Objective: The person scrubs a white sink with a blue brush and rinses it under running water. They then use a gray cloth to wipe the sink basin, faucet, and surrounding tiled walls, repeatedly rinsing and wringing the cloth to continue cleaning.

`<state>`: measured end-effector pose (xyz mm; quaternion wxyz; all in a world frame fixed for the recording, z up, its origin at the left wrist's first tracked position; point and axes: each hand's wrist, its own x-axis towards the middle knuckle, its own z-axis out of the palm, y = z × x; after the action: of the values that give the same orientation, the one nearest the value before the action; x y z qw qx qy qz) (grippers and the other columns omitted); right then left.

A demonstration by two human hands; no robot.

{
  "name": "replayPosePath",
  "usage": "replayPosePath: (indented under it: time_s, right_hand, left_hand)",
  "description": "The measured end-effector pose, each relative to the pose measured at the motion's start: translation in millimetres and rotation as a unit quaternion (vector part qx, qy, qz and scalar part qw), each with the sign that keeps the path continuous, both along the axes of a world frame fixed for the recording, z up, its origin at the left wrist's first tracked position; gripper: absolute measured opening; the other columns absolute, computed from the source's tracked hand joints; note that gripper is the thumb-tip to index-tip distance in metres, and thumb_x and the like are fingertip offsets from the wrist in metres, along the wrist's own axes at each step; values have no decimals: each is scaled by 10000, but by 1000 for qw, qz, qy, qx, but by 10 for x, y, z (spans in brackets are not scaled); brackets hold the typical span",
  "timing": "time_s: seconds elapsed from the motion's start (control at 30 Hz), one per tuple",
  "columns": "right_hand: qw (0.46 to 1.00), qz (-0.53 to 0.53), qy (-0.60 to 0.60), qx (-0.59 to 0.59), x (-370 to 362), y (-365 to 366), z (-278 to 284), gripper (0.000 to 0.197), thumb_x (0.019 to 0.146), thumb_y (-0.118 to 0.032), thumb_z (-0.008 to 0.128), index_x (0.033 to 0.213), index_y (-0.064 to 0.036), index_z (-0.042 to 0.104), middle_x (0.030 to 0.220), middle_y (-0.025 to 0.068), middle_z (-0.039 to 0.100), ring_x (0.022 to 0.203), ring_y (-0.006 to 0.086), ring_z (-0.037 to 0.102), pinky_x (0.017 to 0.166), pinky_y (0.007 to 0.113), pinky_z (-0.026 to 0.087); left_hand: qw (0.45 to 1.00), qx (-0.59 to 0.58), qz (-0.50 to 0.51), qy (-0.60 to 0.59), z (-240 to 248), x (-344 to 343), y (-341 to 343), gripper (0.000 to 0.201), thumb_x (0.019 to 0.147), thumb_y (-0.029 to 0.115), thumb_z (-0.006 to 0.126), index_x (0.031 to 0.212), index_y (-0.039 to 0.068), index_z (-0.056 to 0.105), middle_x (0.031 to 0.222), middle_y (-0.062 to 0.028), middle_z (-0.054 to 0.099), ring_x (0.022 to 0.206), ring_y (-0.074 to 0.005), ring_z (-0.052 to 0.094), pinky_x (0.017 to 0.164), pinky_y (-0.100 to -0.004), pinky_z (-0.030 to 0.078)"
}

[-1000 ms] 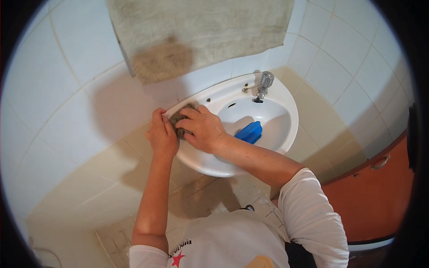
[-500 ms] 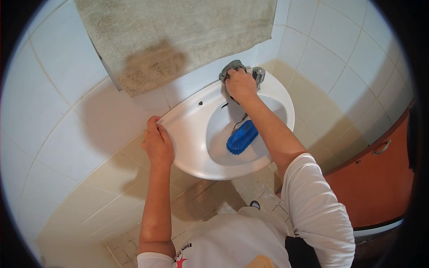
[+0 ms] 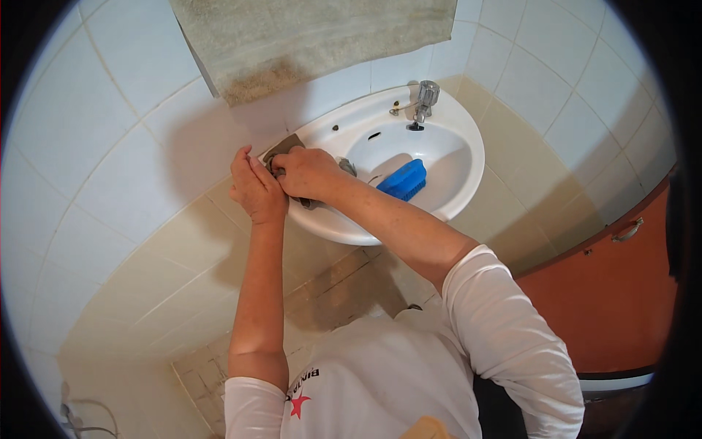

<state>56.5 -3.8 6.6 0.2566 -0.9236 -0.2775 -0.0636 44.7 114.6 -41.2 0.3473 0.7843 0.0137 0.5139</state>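
My right hand (image 3: 311, 174) is closed on a bunched grey-green cloth (image 3: 289, 145) and presses it on the left end of the white washbasin (image 3: 333, 228). Part of the cloth sticks out past the hand on the bowl side. Against the basin's left edge, my left hand (image 3: 257, 189) grips the rim, its fingers close to the cloth and partly touching my right hand. Inside the bowl lies a blue scrubbing brush (image 3: 404, 180), bristles toward the lower side. My right forearm hides part of the basin's near rim.
A chrome tap (image 3: 426, 100) stands at the basin's back right. Above the basin hangs a beige towel-like cloth (image 3: 329, 40) on the tiled wall. At the right is a reddish-brown cabinet (image 3: 599, 293) with a metal handle.
My right hand has moved with the cloth from beside the tap to the basin's left end, next to my left hand. The left hand has stayed at the edge.
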Motion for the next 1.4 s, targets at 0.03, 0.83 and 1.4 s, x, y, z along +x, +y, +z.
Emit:
replayPosePath:
  time_s: [0.03, 0.83, 1.4]
  right_hand:
    - [1000, 17, 4, 7, -60, -46, -12, 225, 808, -240, 567, 982, -140, 669, 974, 158, 640, 930, 326, 635, 818, 429, 509]
    - [960, -249, -117, -48, 539, -3489, -122, 220, 728, -201, 667, 942, -156, 690, 1022, 151, 625, 865, 348, 639, 743, 433, 528]
    - [653, -120, 317, 677, 1990, -4030, -795, 469, 819, -166, 611, 1278, -150, 515, 1064, 68, 598, 911, 184, 585, 800, 325, 496]
  left_hand:
    - [1000, -2, 1, 20, -24, 16, 16, 305, 981, 202, 436, 1239, 63, 520, 1129, -137, 598, 935, -308, 604, 809, -417, 445]
    - [921, 150, 110, 343, 130, -122, -306, 583, 810, 193, 693, 1357, 195, 489, 1373, -189, 402, 1281, -380, 357, 1029, -479, 376]
    - [916, 190, 106, 336, 92, -31, -202, 543, 825, 181, 684, 1335, 126, 504, 1338, -222, 418, 1247, -393, 378, 1053, -471, 318]
